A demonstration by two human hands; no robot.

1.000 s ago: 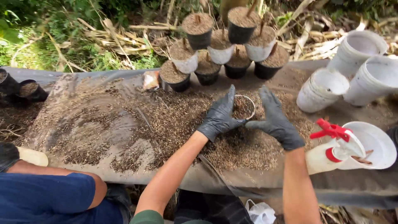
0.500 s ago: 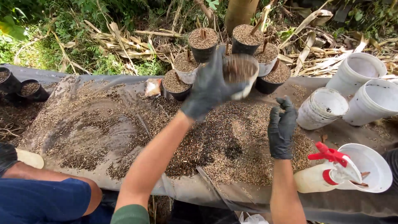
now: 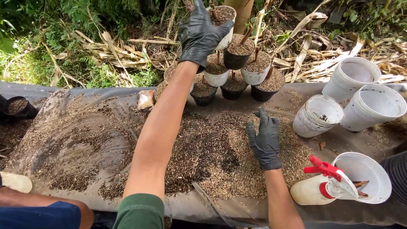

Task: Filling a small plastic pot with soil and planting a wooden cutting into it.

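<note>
My left hand (image 3: 200, 34), in a black glove, reaches far forward and grips a small white pot filled with soil mix (image 3: 223, 22) above the cluster of filled pots (image 3: 237, 72) at the table's back edge. My right hand (image 3: 265, 140), also in a black glove, hovers open with loosely curled fingers over the loose pile of husk and soil mix (image 3: 203, 157) spread on the grey sheet. It holds nothing.
Stacks of white pots (image 3: 318, 115) (image 3: 373, 107) lie at the right. A white spray bottle with a red trigger (image 3: 318, 186) rests beside a white bowl (image 3: 364, 176). Another person's arm (image 3: 38, 208) is at the lower left. Black pots (image 3: 19, 108) sit far left.
My left hand lifted a filled pot from the pile and carried it forward to the far pot cluster. My right hand let go and stayed over the mix.
</note>
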